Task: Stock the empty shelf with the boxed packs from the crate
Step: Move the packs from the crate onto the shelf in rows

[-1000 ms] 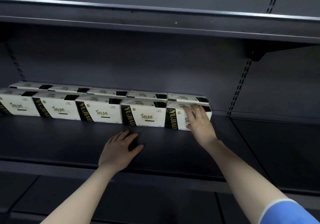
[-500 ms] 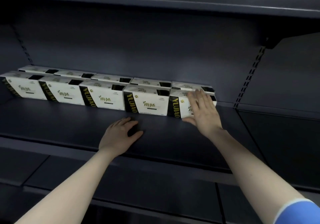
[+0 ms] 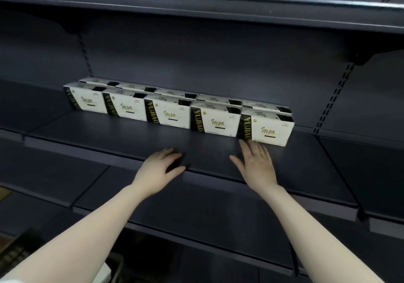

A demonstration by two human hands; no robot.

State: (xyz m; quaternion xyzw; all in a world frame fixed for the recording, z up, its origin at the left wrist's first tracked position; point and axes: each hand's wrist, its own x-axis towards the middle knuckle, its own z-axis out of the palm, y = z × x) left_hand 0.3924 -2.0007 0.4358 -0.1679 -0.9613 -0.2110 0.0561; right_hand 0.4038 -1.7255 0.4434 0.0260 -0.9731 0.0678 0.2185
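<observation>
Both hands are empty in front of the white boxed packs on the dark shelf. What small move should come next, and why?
Probably draw both hands back for another pack. The left hand rests on the dark metal shelf, the right hand is open just before the white boxed packs, neither holds anything, and bare shelf remains in front.

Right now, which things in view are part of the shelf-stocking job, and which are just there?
Part of the job:
- boxed packs, in two rows at the back of the shelf
- shelf they stand on
- left hand, resting on the shelf's front edge
- right hand, open, just short of the rightmost pack

Just there:
- upper shelf
- lower shelf
- slotted upright
</observation>
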